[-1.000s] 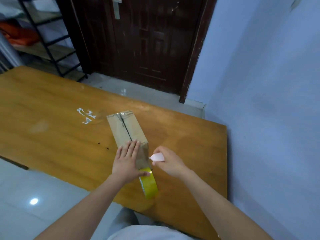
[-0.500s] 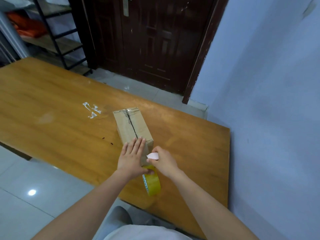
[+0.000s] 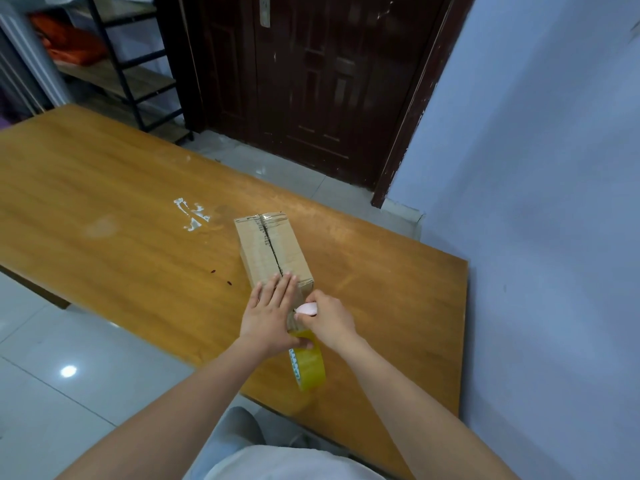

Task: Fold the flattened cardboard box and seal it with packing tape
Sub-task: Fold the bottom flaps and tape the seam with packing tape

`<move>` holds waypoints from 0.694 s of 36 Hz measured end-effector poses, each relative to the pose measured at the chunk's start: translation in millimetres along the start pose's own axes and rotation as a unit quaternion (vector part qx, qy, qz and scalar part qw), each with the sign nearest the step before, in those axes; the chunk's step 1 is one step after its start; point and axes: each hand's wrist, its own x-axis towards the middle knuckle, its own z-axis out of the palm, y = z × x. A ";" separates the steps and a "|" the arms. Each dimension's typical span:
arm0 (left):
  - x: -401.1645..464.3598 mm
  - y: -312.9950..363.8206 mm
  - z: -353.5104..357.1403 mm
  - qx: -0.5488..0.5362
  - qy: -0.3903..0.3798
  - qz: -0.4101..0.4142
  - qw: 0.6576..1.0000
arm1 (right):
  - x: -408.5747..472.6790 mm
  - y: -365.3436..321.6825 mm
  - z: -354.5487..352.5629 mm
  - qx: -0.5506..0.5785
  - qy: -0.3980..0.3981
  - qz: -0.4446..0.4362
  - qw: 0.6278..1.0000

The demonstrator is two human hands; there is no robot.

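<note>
**A:** Starting at the fingers: the left hand (image 3: 268,311) is lying flat, fingers straight and together, pressing down on the near end of the cardboard box (image 3: 272,251), right over the centre seam. The thumb is reaching back and touching the top of the yellow tape roll (image 3: 307,362).

**B:** And the right hand (image 3: 329,322)?

**A:** Curled tight around a small pale pink tool (image 3: 307,308), a cutter by the look of it, though I cannot make out a blade. It is sitting just beside the near corner of the box, where the tape is leaving the cardboard.

**B:** So where is the roll hanging?

**A:** Standing on edge at the near side of the wooden table (image 3: 104,188), just below both hands. A clear strip seems to be running from it up toward the box, but it is too faint to be sure.

**B:** Which step are we watching, then?

**A:** My reading: the box is folded up and sitting closed in the middle of the table, with glossy tape showing at its far end, and the person is getting ready to sever the strip from the roll.

**B:** What does the next move need?

**A:** I'd say keeping the left palm pinning the tape flat while the right hand is drawing the tool across a taut strip, close to the box edge. After that, smoothing the loose end down the near face.
</note>
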 end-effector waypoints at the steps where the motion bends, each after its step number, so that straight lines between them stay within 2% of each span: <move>1: -0.3 -0.2 -0.2 -0.001 0.001 0.000 1.000 | 0.4 -0.5 0.3 -0.003 0.002 0.001 1.000; 14: 1.4 -0.5 -1.0 0.001 -0.004 -0.003 1.000 | 7.5 6.3 -3.7 -0.004 0.028 0.027 0.999; 18: 1.3 -0.9 -0.4 0.004 -0.005 -0.002 1.000 | 15.0 22.9 -5.7 0.020 0.057 0.078 0.995; 25: 1.0 -1.3 -0.6 0.009 -0.008 -0.001 1.000 | 16.3 95.3 2.7 0.026 0.054 0.187 0.981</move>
